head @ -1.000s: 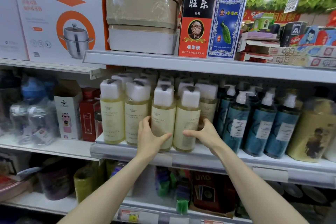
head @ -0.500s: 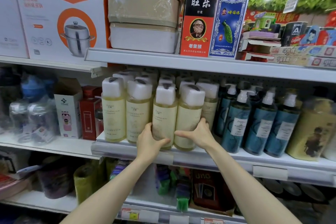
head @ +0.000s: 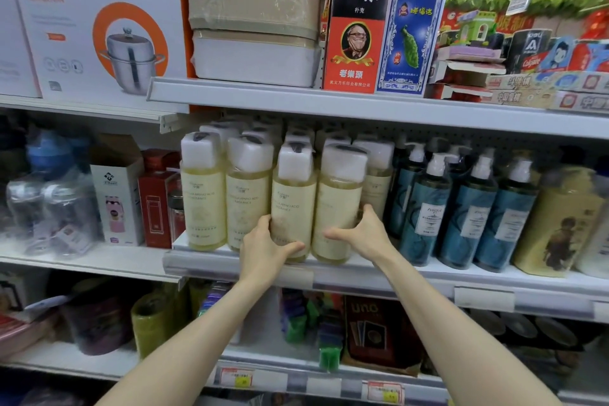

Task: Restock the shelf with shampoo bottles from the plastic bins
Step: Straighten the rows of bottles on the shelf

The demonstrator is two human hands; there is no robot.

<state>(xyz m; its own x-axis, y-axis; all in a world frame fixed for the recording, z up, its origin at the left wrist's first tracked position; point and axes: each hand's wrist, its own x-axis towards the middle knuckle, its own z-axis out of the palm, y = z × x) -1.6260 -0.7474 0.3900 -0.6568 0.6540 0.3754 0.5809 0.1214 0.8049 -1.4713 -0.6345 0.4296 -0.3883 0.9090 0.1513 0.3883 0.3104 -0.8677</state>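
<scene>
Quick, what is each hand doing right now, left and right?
Left hand: grips the third pale yellow bottle from the left.
Right hand: grips the fourth pale yellow bottle, beside it.

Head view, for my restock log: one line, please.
left hand: holds yellow bottle | right hand: holds neighbouring bottle | both on shelf

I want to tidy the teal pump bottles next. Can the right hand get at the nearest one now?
Probably yes: the nearest teal pump bottle stands in the front row beside the right hand, with nothing before it. The hand must first release the yellow shampoo bottle.
</scene>
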